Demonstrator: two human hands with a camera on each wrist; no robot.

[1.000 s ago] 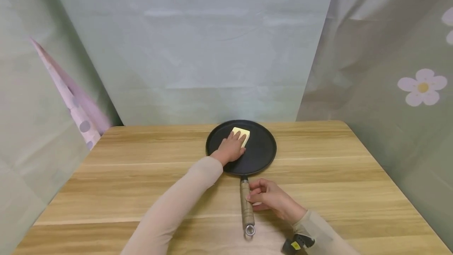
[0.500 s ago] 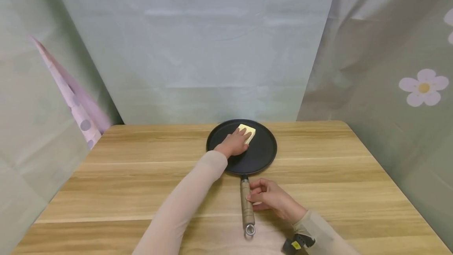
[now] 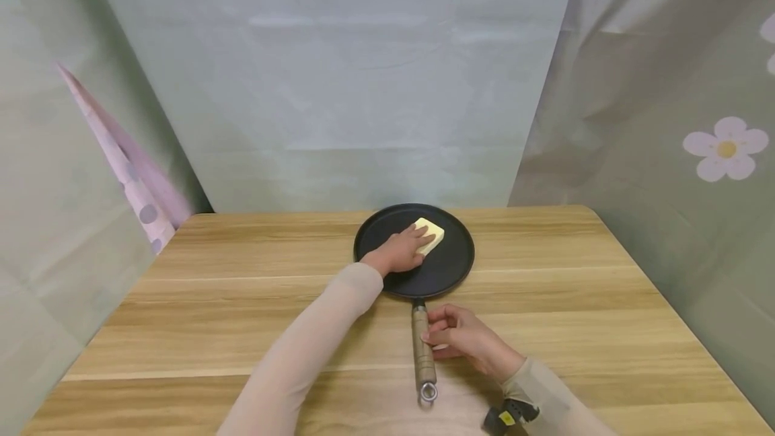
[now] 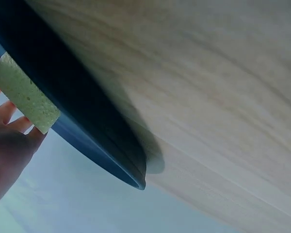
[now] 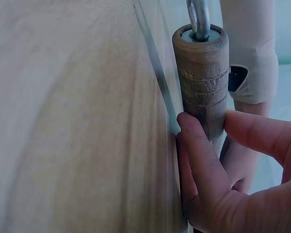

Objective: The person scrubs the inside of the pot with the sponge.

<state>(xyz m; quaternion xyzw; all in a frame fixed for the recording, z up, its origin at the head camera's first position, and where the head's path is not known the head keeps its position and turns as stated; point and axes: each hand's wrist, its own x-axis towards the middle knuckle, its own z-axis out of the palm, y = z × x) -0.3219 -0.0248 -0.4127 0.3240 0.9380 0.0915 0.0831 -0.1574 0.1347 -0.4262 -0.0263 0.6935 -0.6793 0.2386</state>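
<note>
A flat black frying pan (image 3: 445, 268) lies on the wooden table, its wooden handle (image 3: 422, 348) pointing toward me. My left hand (image 3: 401, 251) reaches over the pan and holds a pale yellow sponge (image 3: 432, 233) down on its surface. In the left wrist view the fingers lie spread over the sponge (image 4: 26, 94), behind the pan's raised rim (image 4: 102, 141). My right hand (image 3: 463, 338) pinches the handle from the right, thumb on one side and fingertips on the other, as the right wrist view shows at the handle (image 5: 203, 82).
The wooden table (image 3: 242, 328) stretches to both sides of the pan. Behind it hangs a plain pale backdrop (image 3: 375, 86), and a flowered sheet (image 3: 726, 221) hangs at the right. A metal ring (image 3: 428, 392) ends the handle.
My left hand has slid the sponge across the pan to the right, first slightly away from me, then slightly back. The right hand and the pan have stayed in place.
</note>
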